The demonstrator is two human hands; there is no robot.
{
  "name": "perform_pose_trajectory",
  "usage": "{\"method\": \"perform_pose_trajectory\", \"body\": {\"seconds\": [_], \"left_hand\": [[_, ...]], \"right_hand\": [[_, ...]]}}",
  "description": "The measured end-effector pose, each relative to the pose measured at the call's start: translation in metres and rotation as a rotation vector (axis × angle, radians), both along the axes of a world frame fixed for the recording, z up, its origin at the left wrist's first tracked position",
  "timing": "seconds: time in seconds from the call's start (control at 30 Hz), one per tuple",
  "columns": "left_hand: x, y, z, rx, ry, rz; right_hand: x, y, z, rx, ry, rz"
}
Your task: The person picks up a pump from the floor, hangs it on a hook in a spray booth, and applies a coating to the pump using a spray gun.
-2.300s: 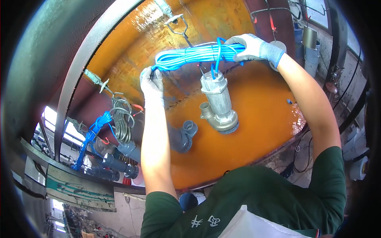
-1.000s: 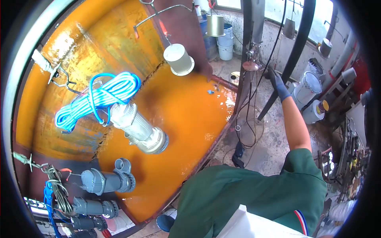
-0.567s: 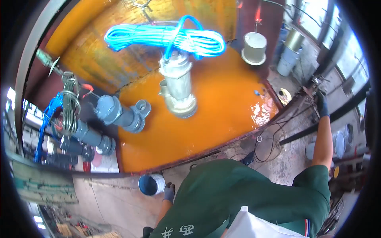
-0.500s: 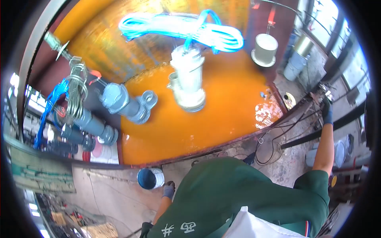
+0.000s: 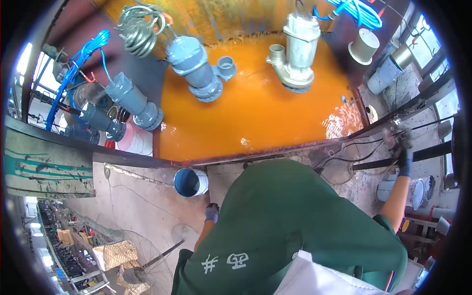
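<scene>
My right hand [image 5: 405, 156], in a dark glove, stretches out to the far right. Its fingers are closed round a small metal tool [image 5: 396, 138] with hoses beside it; it looks like a spray gun, but blur hides its details. My left hand [image 5: 212, 213], in a grey and dark glove, hangs low beside my green-clad body, curled, with nothing visible in it. It is nearest to a blue-lined bucket [image 5: 202, 183] on the floor. A pale pump [image 5: 301, 46] and a blue-grey pump [image 5: 192, 66] hang over a trough of orange liquid [image 5: 246, 120].
More grey pumps [image 5: 132, 101] hang at left with coiled cables [image 5: 140, 30]. A pale cylinder [image 5: 365, 46] hangs at right. The trough's front rim [image 5: 236, 160] crosses before me. A floor fan [image 5: 142, 260] stands at lower left; buckets [image 5: 410, 191] are at right.
The hanging pumps have moved right over the trough, and the pale pump's blue coil is now partly out of view. My view has tilted lower. My right hand stays stretched out at right.
</scene>
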State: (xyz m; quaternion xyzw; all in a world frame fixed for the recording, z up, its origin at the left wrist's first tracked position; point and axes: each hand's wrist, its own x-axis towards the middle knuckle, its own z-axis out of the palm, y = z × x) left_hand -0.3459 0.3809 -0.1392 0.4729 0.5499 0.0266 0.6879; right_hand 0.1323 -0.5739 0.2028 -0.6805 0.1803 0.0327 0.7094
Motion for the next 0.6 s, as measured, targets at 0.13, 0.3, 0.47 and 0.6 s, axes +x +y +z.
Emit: {"method": "perform_pose_trajectory", "body": {"seconds": [0.13, 0.3, 0.47, 0.6], "left_hand": [[-0.005, 0.028, -0.012, 0.047, -0.029, -0.111], [-0.065, 0.067, 0.157, 0.856, -0.045, -1.177], [-0.107, 0.126, 0.188, 0.803, 0.439, -0.898], [-0.105, 0.148, 0.182, 0.882, 0.305, -0.057]], "right_hand": [[-0.057, 0.17, -0.089, -0.211, -0.024, -0.048], [-0.108, 0.306, -0.164, 0.229, 0.152, -0.152], [-0.192, 0.292, -0.255, 0.035, 0.078, 0.015], [-0.23, 0.342, -0.252, -0.113, 0.255, 0.015]]}}
